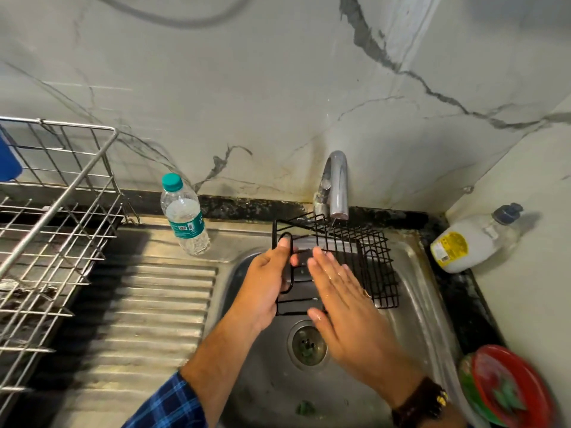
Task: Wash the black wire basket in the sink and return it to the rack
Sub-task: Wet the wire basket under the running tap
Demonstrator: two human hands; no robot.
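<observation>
A grey-veined marble wall (247, 88) backs this kitchen corner, with a stainless steel sink (414, 291) set into a dark counter below it. And here's the grip: the left hand (262, 288) has its thumb hooked over the looped handle at the near-left end of the black wire basket (364, 261), fingers curled round behind the frame, holding it tilted up over the sink bowl. The right hand (346, 310) lies flat and open, fingers spread and wet, palm pressed against the basket's mesh, gripping nothing. The basket's far edge sits right under the spout of the curved chrome tap (336, 183); whether water is running I cannot tell. Below the hands, the round drain (306, 344) shows in the bowl. Out to the left, a clear plastic water bottle with a teal cap (185, 214) stands on the ribbed draining board, and beyond it the silver wire dish rack (55, 217). To the right, a white pump bottle (469, 242) lies on its side, with a red plastic plate (506, 387) nearer the corner.
</observation>
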